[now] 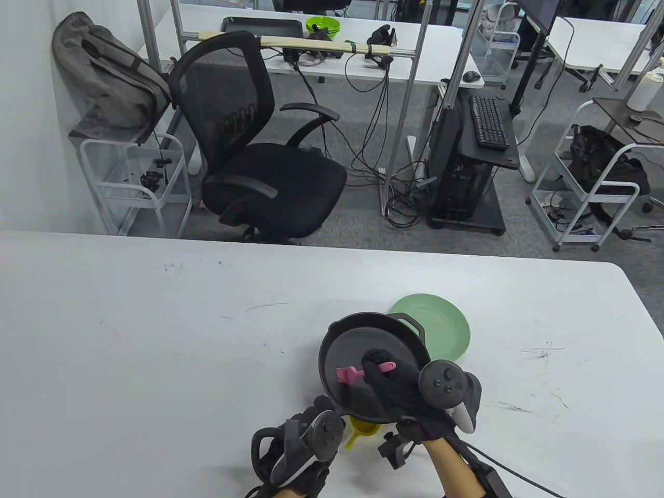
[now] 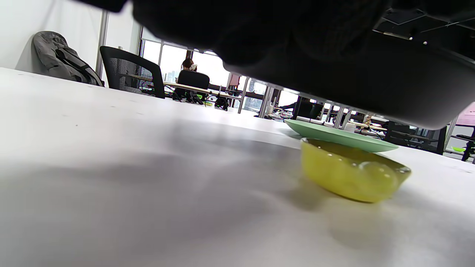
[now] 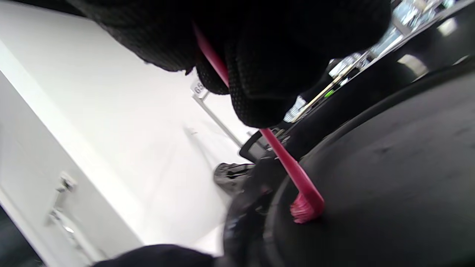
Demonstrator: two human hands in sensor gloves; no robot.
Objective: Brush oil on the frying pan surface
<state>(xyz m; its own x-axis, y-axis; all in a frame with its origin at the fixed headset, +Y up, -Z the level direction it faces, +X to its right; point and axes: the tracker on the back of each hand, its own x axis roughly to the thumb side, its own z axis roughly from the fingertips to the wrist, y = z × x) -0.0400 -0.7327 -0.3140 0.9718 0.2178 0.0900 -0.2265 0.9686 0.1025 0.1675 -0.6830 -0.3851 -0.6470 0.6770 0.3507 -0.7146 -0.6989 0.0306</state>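
left hand (image 1: pixel 301 441) is sitting low at the near edge of the white table (image 1: pixel 155 337), tracker on its back; it is reaching toward the near-left rim of the black cast-iron frying pan (image 1: pixel 358 342), where the handle would be, but the fingers themselves are hidden under the tracker and pan, so can't tell how far they are curled or whether they are actually gripping. left wrist view is looking out from under the pan: dark pan underside (image 2: pixel 352 85) is hanging above the table, clear of the surface there

small yellow bowl (image 1: pixel 363 429) is sitting on the table just right of the left hand, mostly tucked under the pan's near rim; in the left wrist view the yellow bowl (image 2: pixel 352 174) is holding a yellowish liquid, with the pale green round plate (image 2: pixel 334 135) lying behind it

right hand (image 1: pixel 402 391) is reaching in over the pan's near-right side, fingers curled closed around the handle of the pink silicone brush (image 1: pixel 348 374). brush head is pointing left of the fingertips, handle end is poking out to their right. right wrist view: gloved fingers (image 3: pixel 282 74) are wrapping the brush handle, pink brush (image 3: pixel 297 178) is running down from them and its bristle head is touching the pan's flat inner surface (image 3: pixel 389 185) near the rim

green plate (image 1: pixel 446 327) is lying beyond the right hand, its near-left edge under the pan's far-right rim
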